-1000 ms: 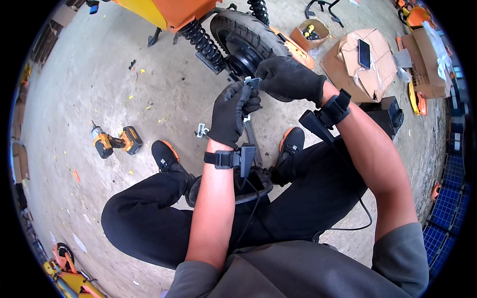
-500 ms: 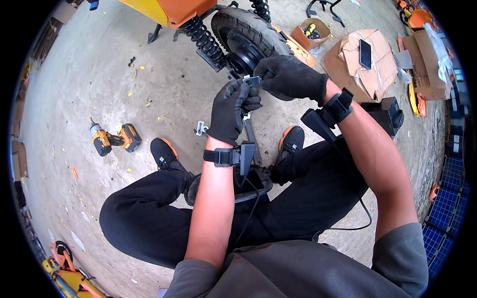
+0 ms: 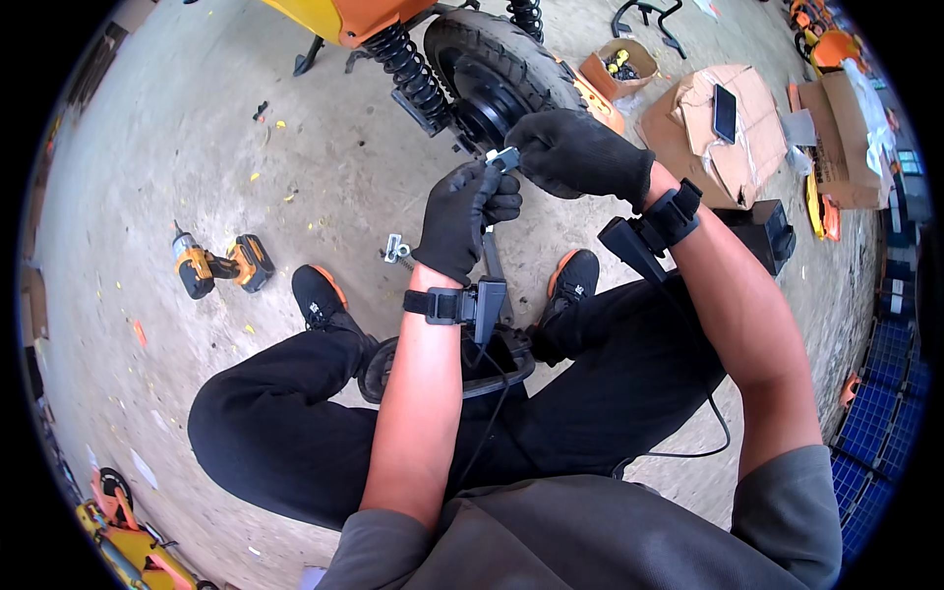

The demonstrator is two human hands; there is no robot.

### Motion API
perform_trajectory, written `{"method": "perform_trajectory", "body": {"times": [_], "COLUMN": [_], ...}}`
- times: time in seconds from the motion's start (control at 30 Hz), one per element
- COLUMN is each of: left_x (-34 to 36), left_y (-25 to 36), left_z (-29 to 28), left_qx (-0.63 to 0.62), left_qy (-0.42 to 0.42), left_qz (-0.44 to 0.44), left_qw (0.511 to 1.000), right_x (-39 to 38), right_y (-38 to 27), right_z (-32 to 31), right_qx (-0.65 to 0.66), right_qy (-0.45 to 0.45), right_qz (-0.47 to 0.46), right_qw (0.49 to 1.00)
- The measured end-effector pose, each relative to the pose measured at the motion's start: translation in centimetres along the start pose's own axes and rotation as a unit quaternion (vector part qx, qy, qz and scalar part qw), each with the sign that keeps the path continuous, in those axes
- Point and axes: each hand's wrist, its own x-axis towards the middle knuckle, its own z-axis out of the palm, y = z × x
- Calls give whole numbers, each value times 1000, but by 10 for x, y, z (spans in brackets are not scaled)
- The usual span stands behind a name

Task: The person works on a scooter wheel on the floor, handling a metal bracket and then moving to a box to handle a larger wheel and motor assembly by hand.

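Glossy metal piece (image 3: 504,158) (smooth), matt-gloved hands (image 3: 588,155), rough tyre (image 3: 521,61).

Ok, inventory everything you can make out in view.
Metal bracket: one, silver-grey, upper centre
Wheel: one, black, top centre
Coil-spring shock absorbers: two, black, beside the wheel
Vehicle bodywork: one, orange and yellow, top edge
Cordless drill: one, yellow and black, floor at left
Metal fitting: one, silver, left of centre
Metal bar: one, grey, floor, centre
Cardboard boxes: three, brown, upper right
Smartphone: one, black, on the largest box
Gridded panels: several, blue, right edge
Wrist devices: two, black, strapped on
Shoes: two, black and orange, flanking the bar
Left hand: one, black-gloved, at the bracket
Right hand: one, black-gloved, at the bracket
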Motion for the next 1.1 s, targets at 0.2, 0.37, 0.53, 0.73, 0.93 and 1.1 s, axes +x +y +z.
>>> {"method": "perform_trajectory", "body": {"times": [0.2, 0.37, 0.53, 0.73, 0.93, 1.1], "left_x": [0, 1, 2, 2, 4, 4], "left_y": [-1, -2, -4, -4, -6, -8], "left_z": [-2, -5, -5, -3, -4, -6], "left_qx": [19, 22, 27, 38, 43, 25], "left_qy": [-5, -15, -8, 3, 9, -6], "left_qz": [-9, -14, -17, -22, -26, -23], "left_qw": [1000, 1000, 999, 999, 999, 999], "right_x": [1, 0, 1, 1, 2, 3], "right_y": [6, -1, 2, -2, 2, 5], "right_z": [3, 2, 2, 1, 2, 3], "right_qx": [-23, -22, -17, 6, -17, -21], "right_qy": [15, 8, 6, -2, 8, 12], "right_qz": [-24, -14, -27, -7, -26, -32], "right_qw": [999, 1000, 999, 1000, 999, 999]}}
